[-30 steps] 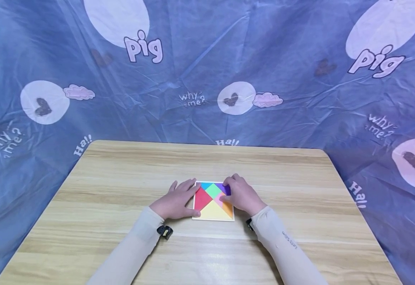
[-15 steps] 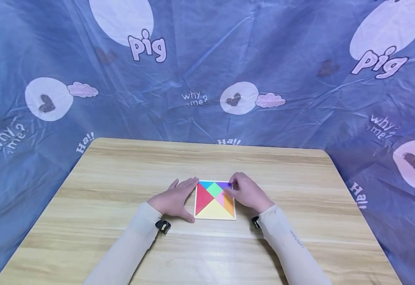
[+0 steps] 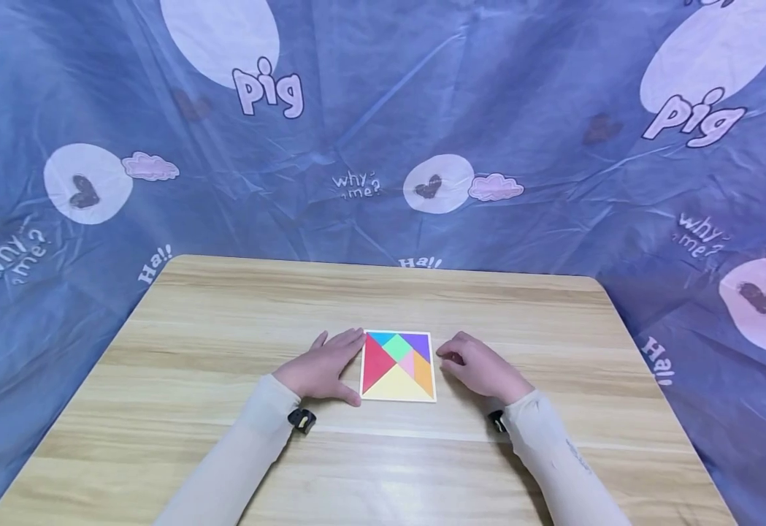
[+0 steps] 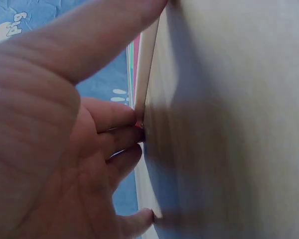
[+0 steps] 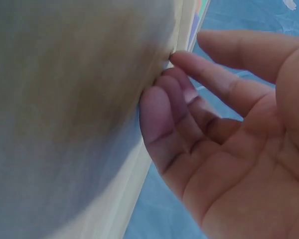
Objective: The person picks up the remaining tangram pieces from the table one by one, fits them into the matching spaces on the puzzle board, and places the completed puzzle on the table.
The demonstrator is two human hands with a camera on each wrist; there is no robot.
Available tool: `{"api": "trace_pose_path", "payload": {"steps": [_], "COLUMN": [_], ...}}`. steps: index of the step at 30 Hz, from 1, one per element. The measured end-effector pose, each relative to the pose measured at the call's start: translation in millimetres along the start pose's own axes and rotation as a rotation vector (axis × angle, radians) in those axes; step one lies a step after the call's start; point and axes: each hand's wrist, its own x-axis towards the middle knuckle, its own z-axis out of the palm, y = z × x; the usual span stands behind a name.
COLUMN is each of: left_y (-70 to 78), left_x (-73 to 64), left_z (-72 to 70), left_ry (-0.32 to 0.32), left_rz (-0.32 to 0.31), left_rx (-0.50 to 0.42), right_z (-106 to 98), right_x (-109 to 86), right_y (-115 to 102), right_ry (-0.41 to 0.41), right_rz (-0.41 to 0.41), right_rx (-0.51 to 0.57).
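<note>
A square tangram puzzle lies flat on the table, its thin pale tray (image 3: 399,401) filled with coloured pieces in the head view. A red triangle (image 3: 376,362) sits at its left, a yellow triangle (image 3: 398,387) along the near side, and a purple triangle (image 3: 420,345) in the far right corner. My left hand (image 3: 320,369) rests along the tray's left edge, thumb and fingers spread and fingertips right at the rim. Just off the right edge is my right hand (image 3: 481,367), fingers loosely bent with nothing between them; its fingertips come down on the wood in the right wrist view.
The wood-grain table (image 3: 258,299) extends around the puzzle on all sides. Behind and beside it hangs a blue printed cloth (image 3: 369,109). Black straps with small cameras sit at both wrists, below long pale sleeves (image 3: 238,446).
My right hand has left the purple piece and moved right, off the puzzle. My left thumb has slid from the tray's surface to its left edge.
</note>
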Motion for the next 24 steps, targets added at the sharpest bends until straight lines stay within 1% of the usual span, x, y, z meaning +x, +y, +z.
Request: {"api": "trace_pose_path", "payload": {"steps": [2,5,9,14,19,24], "left_y": [1.1,3.4,7.6,10.6,9.4,8.8], "left_x": [1.1,3.5,6.7,10.6,11.7,10.8], "left_z": [1.1,2.8,4.1,5.1,5.3,4.8], "left_ry": [0.021,0.057,0.077,0.078,0.073,0.054], "left_rz": [0.012,0.026,0.012,-0.009,-0.004,0.001], "left_rx": [0.013,0.028,0.025,0.014,0.005,-0.009], "right_z": [0,0,-1,-4,-5,-5], "right_x": [-1.5,-2.4,-2.4,-2.3,-1.8,-0.8], "right_y": [1,2,3,3,0,0], "right_ry": [-0.017,-0.019,-0.02,-0.035,-0.059,-0.083], "right_rz": [-0.028,-0.055,-0.043,-0.015,0.012,0.012], "right_rx": [0.015,0.011,0.001,-0.009,-0.003,0.0]}}
